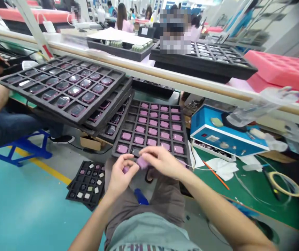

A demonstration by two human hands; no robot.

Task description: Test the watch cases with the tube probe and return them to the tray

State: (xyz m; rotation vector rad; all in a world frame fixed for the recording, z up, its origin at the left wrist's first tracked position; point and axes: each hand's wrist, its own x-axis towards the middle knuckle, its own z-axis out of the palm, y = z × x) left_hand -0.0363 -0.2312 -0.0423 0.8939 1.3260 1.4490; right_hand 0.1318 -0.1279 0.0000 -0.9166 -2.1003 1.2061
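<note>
My left hand (120, 172) and right hand (162, 162) were both closed on a pink piece (142, 162), pinching it between the fingers over my lap, just in front of the tray (184, 136). That kept it within easy reach of the tray's matching rows. Left of the tray lay a small black tray (72, 195) on the floor.
</note>
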